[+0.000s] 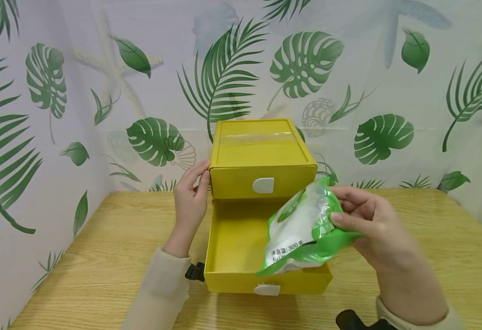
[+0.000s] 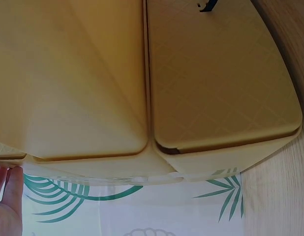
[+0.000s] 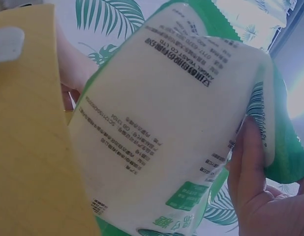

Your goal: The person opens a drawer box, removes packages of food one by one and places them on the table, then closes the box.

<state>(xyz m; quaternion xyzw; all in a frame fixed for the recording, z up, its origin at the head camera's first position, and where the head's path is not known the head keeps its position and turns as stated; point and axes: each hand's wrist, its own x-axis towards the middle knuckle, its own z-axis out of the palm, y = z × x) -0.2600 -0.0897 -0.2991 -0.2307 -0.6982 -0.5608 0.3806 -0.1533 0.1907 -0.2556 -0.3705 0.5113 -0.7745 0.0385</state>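
My right hand (image 1: 374,224) pinches a green-and-white plastic bag (image 1: 296,229) by its right end, thumb on the near face. "300" is printed on it, and "Angel Yeast" shows on its other face in the right wrist view. The bag hangs tilted over the right part of the pulled-out lower drawer (image 1: 232,283) of a yellow drawer unit (image 1: 257,153). The visible floor of that drawer is bare. Above it, the upper drawer (image 1: 232,181) is closed. My left hand (image 1: 190,201) rests against the unit's upper left side, its fingertips partly hidden behind the edge.
The unit stands on a wood-grain table (image 1: 113,256), in front of a leaf-patterned cloth (image 1: 241,68). White tabs mark both drawer fronts, and clear tape (image 1: 257,137) crosses the unit's top. A dark strap piece (image 1: 195,272) sits by my left wrist.
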